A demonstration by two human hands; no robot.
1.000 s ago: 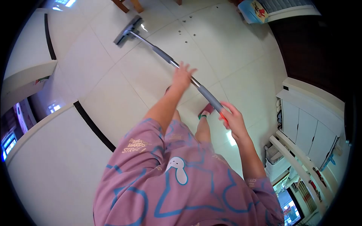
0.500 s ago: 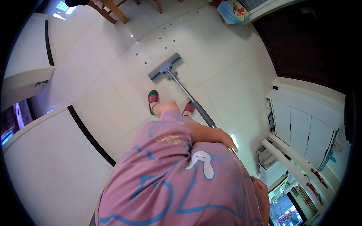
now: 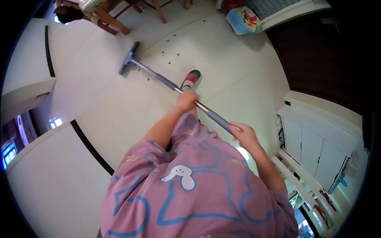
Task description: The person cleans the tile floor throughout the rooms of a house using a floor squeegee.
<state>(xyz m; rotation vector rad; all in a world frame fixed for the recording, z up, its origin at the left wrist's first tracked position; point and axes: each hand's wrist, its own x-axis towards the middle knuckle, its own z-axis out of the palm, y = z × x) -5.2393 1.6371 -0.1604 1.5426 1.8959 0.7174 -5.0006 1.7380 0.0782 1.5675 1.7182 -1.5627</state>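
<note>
Flat mop (image 3: 167,83), one: slants over the tiled floor (image 3: 238,63), its blurred mop head (image 3: 129,58) out to the front left; whether it touches down, I cannot tell. Left hand (image 3: 187,100): blurred, fingers wrapped round bare metal between two grey grips (image 3: 219,120). Right hand (image 3: 245,136): fingers curled about the upper grip's end. I judge the wide spacing gives leverage, lower hand steering. Maroon slipper (image 3: 191,77): one, set forward, probably for balance. Dark marks (image 3: 162,52): several, near the mop head.
</note>
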